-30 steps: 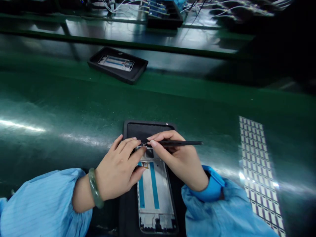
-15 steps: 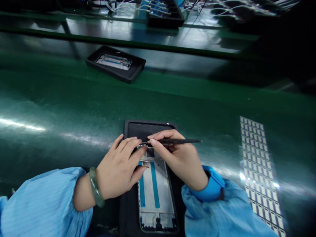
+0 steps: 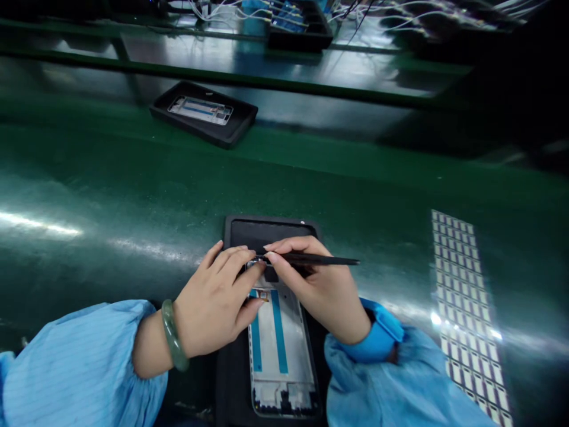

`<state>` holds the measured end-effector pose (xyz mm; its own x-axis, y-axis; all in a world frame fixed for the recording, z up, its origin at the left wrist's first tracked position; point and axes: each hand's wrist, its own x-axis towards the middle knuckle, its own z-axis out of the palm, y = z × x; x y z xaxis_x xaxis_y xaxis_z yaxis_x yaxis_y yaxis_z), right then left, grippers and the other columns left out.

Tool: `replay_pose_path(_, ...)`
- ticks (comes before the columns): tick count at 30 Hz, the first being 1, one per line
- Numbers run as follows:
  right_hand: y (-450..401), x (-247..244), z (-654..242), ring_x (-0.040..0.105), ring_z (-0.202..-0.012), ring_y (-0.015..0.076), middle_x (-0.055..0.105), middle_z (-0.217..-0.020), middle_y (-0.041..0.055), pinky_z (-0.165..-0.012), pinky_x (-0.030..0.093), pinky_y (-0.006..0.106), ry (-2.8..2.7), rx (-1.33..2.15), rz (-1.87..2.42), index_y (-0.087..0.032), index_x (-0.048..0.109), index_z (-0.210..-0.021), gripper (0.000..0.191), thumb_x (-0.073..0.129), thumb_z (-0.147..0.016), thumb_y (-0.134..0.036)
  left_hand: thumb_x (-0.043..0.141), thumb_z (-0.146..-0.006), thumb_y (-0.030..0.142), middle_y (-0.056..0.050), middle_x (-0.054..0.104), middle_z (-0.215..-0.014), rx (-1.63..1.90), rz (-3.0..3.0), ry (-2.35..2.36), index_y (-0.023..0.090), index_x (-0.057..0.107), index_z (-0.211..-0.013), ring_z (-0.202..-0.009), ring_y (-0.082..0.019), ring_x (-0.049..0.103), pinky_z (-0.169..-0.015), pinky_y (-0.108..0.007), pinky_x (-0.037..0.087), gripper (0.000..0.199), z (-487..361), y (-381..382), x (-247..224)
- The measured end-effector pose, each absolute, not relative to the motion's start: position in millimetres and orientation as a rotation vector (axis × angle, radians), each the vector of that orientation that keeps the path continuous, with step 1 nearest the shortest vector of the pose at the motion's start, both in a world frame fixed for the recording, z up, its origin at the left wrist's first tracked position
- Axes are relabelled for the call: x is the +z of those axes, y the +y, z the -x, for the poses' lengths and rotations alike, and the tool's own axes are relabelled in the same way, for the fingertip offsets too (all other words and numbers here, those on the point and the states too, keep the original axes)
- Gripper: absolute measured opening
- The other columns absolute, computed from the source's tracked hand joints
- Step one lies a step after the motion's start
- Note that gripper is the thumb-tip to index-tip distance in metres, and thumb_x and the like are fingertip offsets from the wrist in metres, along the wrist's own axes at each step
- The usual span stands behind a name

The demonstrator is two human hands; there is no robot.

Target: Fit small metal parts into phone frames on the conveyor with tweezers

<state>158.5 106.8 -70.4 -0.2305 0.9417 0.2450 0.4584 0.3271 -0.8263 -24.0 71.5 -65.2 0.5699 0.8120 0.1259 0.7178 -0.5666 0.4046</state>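
Note:
A phone frame (image 3: 291, 338) with blue strips lies in a black tray (image 3: 275, 228) at the front of the bench. My left hand (image 3: 217, 296) rests over the frame's upper left part, fingers spread, its fingertips at the top edge. My right hand (image 3: 317, 281) pinches dark tweezers (image 3: 329, 260), held nearly level. Their tip reaches the frame's top edge, close beside my left fingertips. What lies right at the tip is too small and covered to make out. A small flex cable (image 3: 264, 295) shows beside my left thumb.
Farther back on the green bench sits another black tray (image 3: 237, 127) holding a second phone frame (image 3: 202, 111). A sheet of small labels or pads (image 3: 466, 296) lies to the right. Behind a raised ledge are white cables (image 3: 222, 10) and a black box (image 3: 300, 38).
My right hand and the tweezers have shifted slightly left, and the tweezers' rear end has dipped a little. My left hand stays in place. The far tray appears slightly farther left.

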Motion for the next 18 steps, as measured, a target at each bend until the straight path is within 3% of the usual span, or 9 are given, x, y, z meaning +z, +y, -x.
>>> replay_pose_path(18, 104.0, -71.7, -156.5, 0.063, -0.082, 0.0136, 0.064, -0.087, 0.0002, -0.075, 0.051, 0.027, -1.931, 0.601, 1.148, -0.023, 0.053, -0.089, 0.014, 0.059, -0.081, -0.013, 0.045, -0.090, 0.029, -0.011, 0.044, -0.128, 0.452, -2.490, 1.264, 0.013, 0.044, -0.128, -0.123, -0.025, 0.035, -0.108, -0.048, 0.024, 0.042, 23.7, 71.4, -66.3)
